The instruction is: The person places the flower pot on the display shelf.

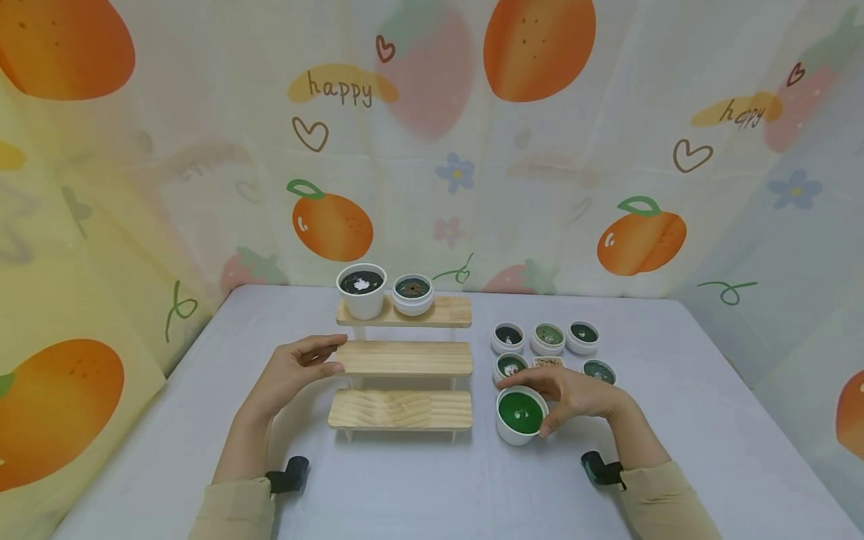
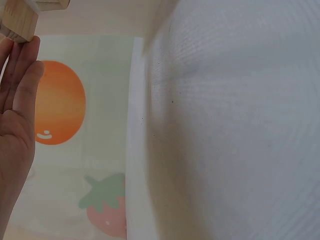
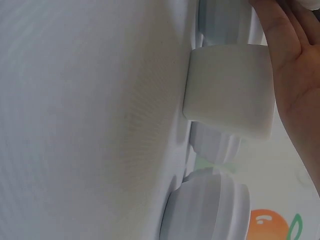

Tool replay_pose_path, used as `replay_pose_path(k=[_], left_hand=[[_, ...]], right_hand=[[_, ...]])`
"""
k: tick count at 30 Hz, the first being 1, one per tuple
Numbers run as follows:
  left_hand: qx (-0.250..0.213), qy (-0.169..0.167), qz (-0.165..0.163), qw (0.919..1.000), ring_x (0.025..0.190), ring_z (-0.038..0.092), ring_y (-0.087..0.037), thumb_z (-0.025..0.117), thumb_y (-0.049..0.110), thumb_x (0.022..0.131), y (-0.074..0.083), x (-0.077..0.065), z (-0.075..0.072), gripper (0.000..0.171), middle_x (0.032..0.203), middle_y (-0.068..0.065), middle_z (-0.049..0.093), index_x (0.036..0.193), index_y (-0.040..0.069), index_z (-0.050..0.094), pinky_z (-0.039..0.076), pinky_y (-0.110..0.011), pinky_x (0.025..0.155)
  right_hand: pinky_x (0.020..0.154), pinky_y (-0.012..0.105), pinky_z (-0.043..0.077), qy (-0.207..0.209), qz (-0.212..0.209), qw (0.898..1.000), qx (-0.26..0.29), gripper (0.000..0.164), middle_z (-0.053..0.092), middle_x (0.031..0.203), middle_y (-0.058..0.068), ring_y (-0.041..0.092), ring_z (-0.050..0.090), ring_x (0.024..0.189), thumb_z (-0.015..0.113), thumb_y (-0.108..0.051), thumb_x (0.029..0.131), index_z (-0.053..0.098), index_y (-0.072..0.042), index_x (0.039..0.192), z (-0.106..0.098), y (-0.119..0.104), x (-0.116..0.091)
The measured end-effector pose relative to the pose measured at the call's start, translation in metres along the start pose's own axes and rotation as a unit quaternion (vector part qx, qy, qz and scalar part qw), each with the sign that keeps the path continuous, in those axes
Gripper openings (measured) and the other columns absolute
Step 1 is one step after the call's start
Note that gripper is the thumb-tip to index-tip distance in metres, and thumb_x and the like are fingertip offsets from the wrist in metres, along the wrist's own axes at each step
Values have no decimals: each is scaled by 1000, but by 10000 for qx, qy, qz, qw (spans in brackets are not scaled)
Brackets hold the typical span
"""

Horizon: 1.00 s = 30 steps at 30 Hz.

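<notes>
In the head view my right hand (image 1: 574, 394) grips a white cup (image 1: 518, 431) of green filling between thumb and fingers. The cup stays upright, in front of several small white pots; only a sliver of white shows beyond the fingers in the right wrist view. My left hand (image 1: 293, 371) touches the left end of the middle board (image 1: 405, 358) of a three-step wooden stand, its fingers fairly straight in the left wrist view against the board's end (image 2: 20, 22). On the top board (image 1: 448, 311) stand a white cup (image 1: 362, 300) with dark filling and a lower white pot (image 1: 413, 304).
Behind and beside the right hand stand white pots with dark or green fillings, among them a back-right pot (image 1: 583, 337) and a green-speckled one (image 1: 548, 339). A pot with beige bits (image 1: 548, 361) is partly hidden. The lowest board (image 1: 398, 411) stands nearest me on white cloth (image 1: 418, 487).
</notes>
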State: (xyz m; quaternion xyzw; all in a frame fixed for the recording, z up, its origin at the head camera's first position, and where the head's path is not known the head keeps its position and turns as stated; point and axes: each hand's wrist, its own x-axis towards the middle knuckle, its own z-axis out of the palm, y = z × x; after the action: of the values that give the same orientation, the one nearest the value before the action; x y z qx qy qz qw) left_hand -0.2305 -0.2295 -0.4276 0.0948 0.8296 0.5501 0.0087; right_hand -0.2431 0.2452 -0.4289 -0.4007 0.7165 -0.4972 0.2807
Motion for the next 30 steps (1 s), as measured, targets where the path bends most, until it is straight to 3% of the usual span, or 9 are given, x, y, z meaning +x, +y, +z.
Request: replay_pose_path(k=[12,20,30], left_hand=[[-69,13,136,9999,110,58,16,81,29,81,0,0,0,55,127,9,68,131,13,65,49,-7,95],[-15,9,165,9999,110,58,14,80,27,83,2,0,1,53,134,-10,65,131,13,65,49,-7,96],[-84,-5,186,9998,111,58,14,80,25,83,4,-1,1,51,135,-13,64,131,12,65,49,-7,96]], right_hand=[[113,12,37,-15,10,10000,-18,78,44,149,29,-2,45,137,81,-1,75,45,3,144,-1,0,0],[111,11,37,24,-153,9998,-94,75,44,147,32,-3,45,136,80,-3,77,45,4,143,-1,4,-2],[108,12,39,219,42,9996,-156,74,43,146,32,-3,48,132,80,-6,78,45,1,143,-3,1,-2]])
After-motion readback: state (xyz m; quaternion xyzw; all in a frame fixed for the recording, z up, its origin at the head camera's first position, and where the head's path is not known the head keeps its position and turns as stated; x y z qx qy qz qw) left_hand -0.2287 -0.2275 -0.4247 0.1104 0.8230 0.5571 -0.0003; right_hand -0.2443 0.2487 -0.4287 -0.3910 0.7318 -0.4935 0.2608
